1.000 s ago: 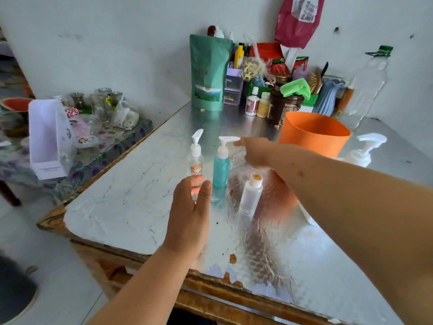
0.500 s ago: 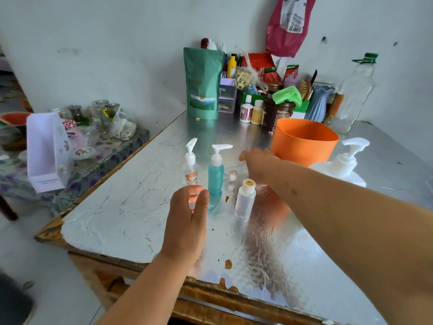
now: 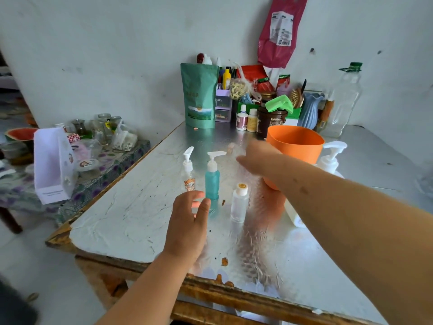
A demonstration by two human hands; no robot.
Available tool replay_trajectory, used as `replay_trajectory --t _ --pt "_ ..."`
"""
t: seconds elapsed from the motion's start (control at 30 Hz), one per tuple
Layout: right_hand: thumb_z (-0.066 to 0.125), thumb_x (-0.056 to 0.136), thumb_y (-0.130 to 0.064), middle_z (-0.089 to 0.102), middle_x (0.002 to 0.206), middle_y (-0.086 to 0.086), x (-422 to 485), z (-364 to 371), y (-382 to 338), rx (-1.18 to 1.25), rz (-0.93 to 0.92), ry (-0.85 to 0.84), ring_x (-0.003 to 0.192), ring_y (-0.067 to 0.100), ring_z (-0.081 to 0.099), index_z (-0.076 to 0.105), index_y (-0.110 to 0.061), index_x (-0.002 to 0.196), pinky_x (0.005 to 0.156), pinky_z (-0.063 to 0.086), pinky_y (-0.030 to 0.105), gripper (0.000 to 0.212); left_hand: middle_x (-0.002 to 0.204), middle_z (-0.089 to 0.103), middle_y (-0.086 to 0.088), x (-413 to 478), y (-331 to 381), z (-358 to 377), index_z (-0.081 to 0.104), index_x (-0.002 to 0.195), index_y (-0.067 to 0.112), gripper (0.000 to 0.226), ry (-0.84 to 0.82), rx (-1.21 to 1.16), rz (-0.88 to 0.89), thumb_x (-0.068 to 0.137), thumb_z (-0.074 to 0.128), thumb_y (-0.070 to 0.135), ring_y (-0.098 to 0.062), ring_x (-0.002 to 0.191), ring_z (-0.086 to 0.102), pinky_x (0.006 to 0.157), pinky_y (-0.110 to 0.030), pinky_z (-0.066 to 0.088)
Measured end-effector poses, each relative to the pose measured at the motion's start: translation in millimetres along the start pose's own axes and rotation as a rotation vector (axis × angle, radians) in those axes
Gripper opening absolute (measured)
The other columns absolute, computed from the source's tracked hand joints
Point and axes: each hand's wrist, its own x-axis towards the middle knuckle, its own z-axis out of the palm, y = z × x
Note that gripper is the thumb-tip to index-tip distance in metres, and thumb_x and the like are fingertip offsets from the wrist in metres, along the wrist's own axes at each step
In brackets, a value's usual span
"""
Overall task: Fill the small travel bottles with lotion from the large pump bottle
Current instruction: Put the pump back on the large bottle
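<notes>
The right hand (image 3: 255,158) has moved slightly farther beyond the teal bottle (image 3: 212,184) (blurred, so I cannot tell its grip). The left hand (image 3: 187,227) is released, between this bottle and the front edge of the table (image 3: 117,219).

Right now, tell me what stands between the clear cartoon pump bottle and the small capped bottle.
The teal pump bottle stands between the clear cartoon pump bottle and the small capped bottle, as the head view shows.

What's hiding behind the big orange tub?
Behind the orange tub stand a brown jar with a green cloth on it and a blue vase. The tub covers their lower parts, so anything low there is hidden.
</notes>
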Motion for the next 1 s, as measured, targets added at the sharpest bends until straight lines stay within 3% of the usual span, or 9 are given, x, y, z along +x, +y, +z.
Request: replay_trajectory --t 0.1,0.3,0.43,0.53,0.67,0.73,0.8,0.87,1.0 --pt "0.053 0.096 -0.033 0.057 0.097 0.006 -15.3 -28.6 -8.4 0.127 -0.051 0.140 0.085 0.020 0.056 0.054 -0.008 0.120 0.065 0.044 0.029 0.035 0.138 0.046 0.002 -1.0 1.6 0.0 0.047 0.131 0.026 0.041 0.000 0.025 0.028 0.096 0.044 0.047 -0.002 0.107 0.046 0.085 -0.019 0.048" --pt "0.073 0.081 -0.040 0.058 0.097 -0.005 -98.0 -56.0 4.2 0.324 -0.191 0.252 0.084 0.011 0.056 0.055 -0.018 0.110 0.057 0.039 0.013 0.041 0.138 0.045 0.006 -12.0 14.2 -4.5 0.040 0.137 0.026 0.051 0.028 -0.006 0.164 0.090 0.048 0.046 -0.009 0.122 0.048 0.093 -0.018 0.042" --pt "0.077 0.074 -0.047 0.063 0.096 -0.007 -143.6 -49.7 41.5 0.318 -0.077 0.117 0.078 0.008 0.058 0.062 -0.021 0.105 0.058 0.044 0.018 0.043 0.129 0.044 0.018 -24.3 44.7 -9.6 0.044 0.137 0.031 0.057 -0.035 -0.014 0.392 0.084 0.054 0.050 0.002 0.121 0.040 0.095 -0.008 0.032" --pt "0.074 0.073 -0.056 0.054 0.077 -0.013 -159.2 -36.1 62.7 0.321 0.038 0.021 0.064 0.003 0.051 0.064 -0.023 0.104 0.048 0.034 0.015 0.047 0.129 0.045 0.022 -37.1 68.7 5.5 0.045 0.137 0.036 0.057 -0.196 0.123 0.523 0.084 0.060 0.049 0.010 0.118 0.036 0.093 -0.003 0.029" --pt "0.067 0.078 -0.060 0.051 0.068 -0.010 -167.1 -15.3 78.6 0.379 0.101 0.042 0.056 0.005 0.047 0.062 -0.023 0.091 0.044 0.030 0.015 0.040 0.127 0.053 0.025 -52.2 87.5 43.1 0.045 0.127 0.054 0.045 -0.344 0.207 0.462 0.086 0.063 0.047 0.005 0.112 0.051 0.076 0.005 0.026" --pt "0.063 0.081 -0.059 0.053 0.068 -0.009 -169.8 -6.4 87.3 0.428 0.133 0.100 0.055 0.005 0.047 0.051 -0.027 0.075 0.046 0.031 0.019 0.035 0.121 0.054 0.030 -54.1 93.5 58.6 0.045 0.112 0.061 0.031 -0.385 0.153 0.389 0.089 0.060 0.045 -0.002 0.114 0.057 0.077 0.000 0.031" --pt "0.061 0.084 -0.056 0.055 0.066 -0.006 -171.0 3.8 97.1 0.496 0.174 0.181 0.055 0.011 0.047 0.047 -0.024 0.070 0.047 0.034 0.022 0.038 0.129 0.055 0.024 -52.6 94.8 72.9 0.044 0.122 0.055 0.035 -0.427 0.117 0.334 0.091 0.057 0.046 -0.008 0.121 0.056 0.084 -0.010 0.036" --pt "0.063 0.084 -0.052 0.056 0.068 -0.006 -172.7 13.7 107.3 0.556 0.209 0.249 0.058 0.015 0.049 0.054 -0.019 0.075 0.050 0.035 0.024 0.036 0.140 0.052 0.016 -52.2 91.4 86.0 0.040 0.137 0.043 0.048 -0.478 0.111 0.296 0.092 0.057 0.046 -0.010 0.126 0.053 0.089 -0.015 0.035" --pt "0.063 0.088 -0.041 0.061 0.097 -0.013 -173.0 25.3 119.9 0.632 0.154 0.264 0.084 0.005 0.058 0.064 -0.027 0.094 0.061 0.037 0.006 0.016 0.141 0.051 0.017 -50.8 83.1 97.2 0.037 0.140 0.043 0.052 -0.545 0.033 0.265 0.092 0.058 0.045 -0.007 0.129 0.050 0.096 -0.017 0.035"
